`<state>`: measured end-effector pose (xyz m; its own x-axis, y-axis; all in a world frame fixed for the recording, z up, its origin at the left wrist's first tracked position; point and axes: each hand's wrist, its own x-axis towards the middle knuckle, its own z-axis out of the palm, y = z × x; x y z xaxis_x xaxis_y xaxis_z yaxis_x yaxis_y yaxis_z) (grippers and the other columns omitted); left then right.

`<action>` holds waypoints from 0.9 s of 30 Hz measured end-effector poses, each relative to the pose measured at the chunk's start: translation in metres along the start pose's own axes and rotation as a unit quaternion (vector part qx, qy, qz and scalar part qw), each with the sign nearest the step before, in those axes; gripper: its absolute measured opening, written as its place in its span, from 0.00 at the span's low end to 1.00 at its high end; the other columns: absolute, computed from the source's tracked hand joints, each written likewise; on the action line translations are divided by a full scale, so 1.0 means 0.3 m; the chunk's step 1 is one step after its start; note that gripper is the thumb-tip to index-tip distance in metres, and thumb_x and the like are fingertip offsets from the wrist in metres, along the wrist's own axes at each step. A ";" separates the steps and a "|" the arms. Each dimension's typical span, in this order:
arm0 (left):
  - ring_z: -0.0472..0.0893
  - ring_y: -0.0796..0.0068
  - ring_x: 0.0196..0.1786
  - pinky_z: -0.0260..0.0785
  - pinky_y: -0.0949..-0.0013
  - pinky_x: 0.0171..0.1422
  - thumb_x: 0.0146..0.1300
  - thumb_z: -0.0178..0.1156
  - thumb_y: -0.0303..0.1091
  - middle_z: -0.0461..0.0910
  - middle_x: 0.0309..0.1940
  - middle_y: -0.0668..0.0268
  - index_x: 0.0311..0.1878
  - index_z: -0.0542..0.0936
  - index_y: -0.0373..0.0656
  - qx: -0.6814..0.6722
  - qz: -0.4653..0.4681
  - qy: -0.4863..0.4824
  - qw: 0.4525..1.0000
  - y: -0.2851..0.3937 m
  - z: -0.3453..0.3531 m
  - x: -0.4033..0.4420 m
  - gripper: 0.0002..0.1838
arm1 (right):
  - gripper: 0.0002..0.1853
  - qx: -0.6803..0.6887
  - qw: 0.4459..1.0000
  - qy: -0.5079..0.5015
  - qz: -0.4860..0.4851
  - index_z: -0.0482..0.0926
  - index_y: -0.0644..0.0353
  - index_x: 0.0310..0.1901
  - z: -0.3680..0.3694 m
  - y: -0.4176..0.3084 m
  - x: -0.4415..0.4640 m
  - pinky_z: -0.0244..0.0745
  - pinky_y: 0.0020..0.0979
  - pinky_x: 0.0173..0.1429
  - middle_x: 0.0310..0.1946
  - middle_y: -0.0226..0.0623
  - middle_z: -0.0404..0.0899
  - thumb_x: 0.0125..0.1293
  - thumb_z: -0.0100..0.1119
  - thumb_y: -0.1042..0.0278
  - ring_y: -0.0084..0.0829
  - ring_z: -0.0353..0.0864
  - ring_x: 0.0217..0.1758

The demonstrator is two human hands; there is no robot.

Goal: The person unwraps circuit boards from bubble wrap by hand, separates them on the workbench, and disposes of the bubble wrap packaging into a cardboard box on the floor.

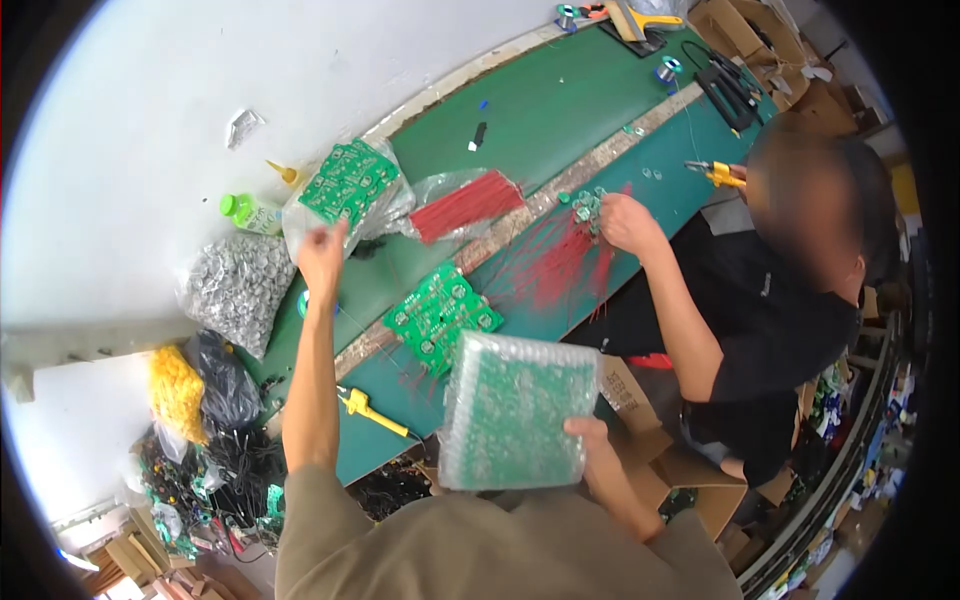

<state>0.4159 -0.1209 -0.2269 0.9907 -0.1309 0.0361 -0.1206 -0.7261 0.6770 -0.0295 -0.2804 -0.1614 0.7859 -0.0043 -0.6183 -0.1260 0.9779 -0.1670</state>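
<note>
Bubble wrap covers a flat stack of green circuit boards (520, 412) in front of my body, and my right hand (590, 445) grips its right edge. My left hand (322, 262) reaches to the lower edge of an open plastic bag holding green boards (350, 180); its fingers are bent together at the bag, and what they pinch is too small to make out. Between my hands, a green circuit board panel (442, 315) lies on the bench with thin red wires by it. A yellow soldering iron (372, 412) rests near the bench's front edge.
At the right, a co-worker (740, 300) holds red wires (560, 260) and a yellow-handled iron (722, 174). Bundled red wires (467, 206) lie mid-bench. A bag of metallic parts (236, 285) and green bottle (250, 213) stand left. Cardboard boxes (690, 480) sit below right.
</note>
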 end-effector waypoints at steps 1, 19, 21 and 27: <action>0.80 0.66 0.42 0.72 0.66 0.47 0.60 0.60 0.58 0.81 0.36 0.60 0.44 0.79 0.34 -0.123 -0.047 -0.187 0.974 0.084 -0.072 -0.164 0.30 | 0.36 -0.010 1.000 -0.019 -0.015 0.64 0.66 0.62 -0.003 0.014 0.018 0.74 0.42 0.58 0.53 0.46 0.75 0.49 0.62 0.69 0.42 0.77 0.53; 0.74 0.68 0.58 0.68 0.62 0.61 0.55 0.67 0.25 0.73 0.58 0.61 0.64 0.66 0.39 -0.576 -0.179 -0.433 0.670 0.017 -0.523 -1.247 0.33 | 0.47 0.022 0.958 -0.193 -0.210 0.60 0.58 0.68 0.121 0.399 -0.301 0.58 0.45 0.71 0.67 0.37 0.63 0.61 0.36 0.24 0.39 0.65 0.67; 0.76 0.72 0.55 0.69 0.66 0.60 0.52 0.68 0.23 0.77 0.54 0.63 0.61 0.70 0.39 -0.527 -0.111 -0.452 0.711 0.015 -0.592 -1.217 0.31 | 0.46 0.072 0.971 -0.157 -0.166 0.59 0.58 0.69 0.111 0.449 -0.323 0.57 0.45 0.71 0.67 0.37 0.63 0.63 0.31 0.25 0.39 0.65 0.67; 0.75 0.70 0.56 0.67 0.65 0.61 0.53 0.66 0.18 0.76 0.53 0.61 0.57 0.73 0.37 -0.437 0.122 -0.576 0.680 0.043 -0.735 -1.115 0.26 | 0.29 0.175 0.960 -0.216 0.022 0.71 0.65 0.59 -0.008 0.590 -0.311 0.64 0.43 0.67 0.56 0.43 0.76 0.67 0.47 0.48 0.41 0.74 0.59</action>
<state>0.0967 0.0625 -0.0682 0.1798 -0.9831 -0.0332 0.3100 0.0246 0.9504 -0.1266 -0.1075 -0.1351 0.9719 0.0517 -0.2298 -0.0128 0.9857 0.1678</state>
